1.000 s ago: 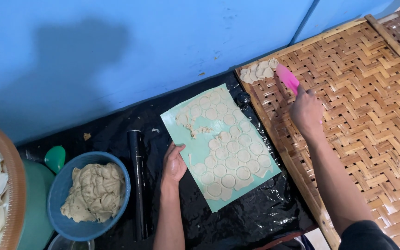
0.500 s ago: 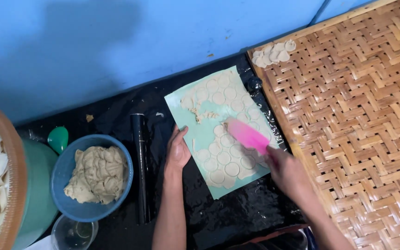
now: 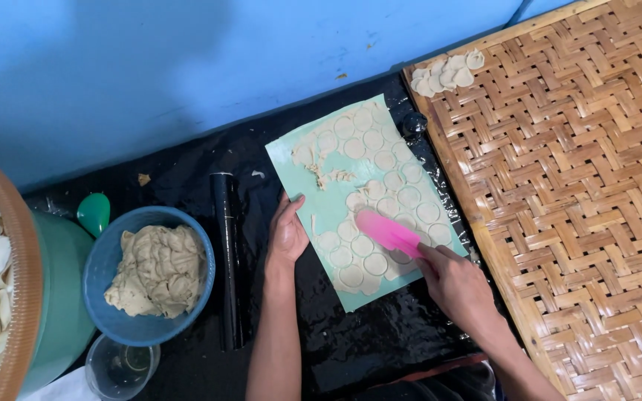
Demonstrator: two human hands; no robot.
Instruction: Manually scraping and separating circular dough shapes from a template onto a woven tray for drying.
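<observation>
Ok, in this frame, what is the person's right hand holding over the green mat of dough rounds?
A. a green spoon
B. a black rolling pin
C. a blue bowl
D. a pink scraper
D: the right hand grips a pink scraper, its blade lying on the dough rounds on the green mat.

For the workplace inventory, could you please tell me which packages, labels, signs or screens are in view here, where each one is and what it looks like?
None: no package, label, sign or screen shows.
Only unmarked things: a green sheet of dough rounds, a blue bowl of dough at left, a woven mat at right.
</observation>
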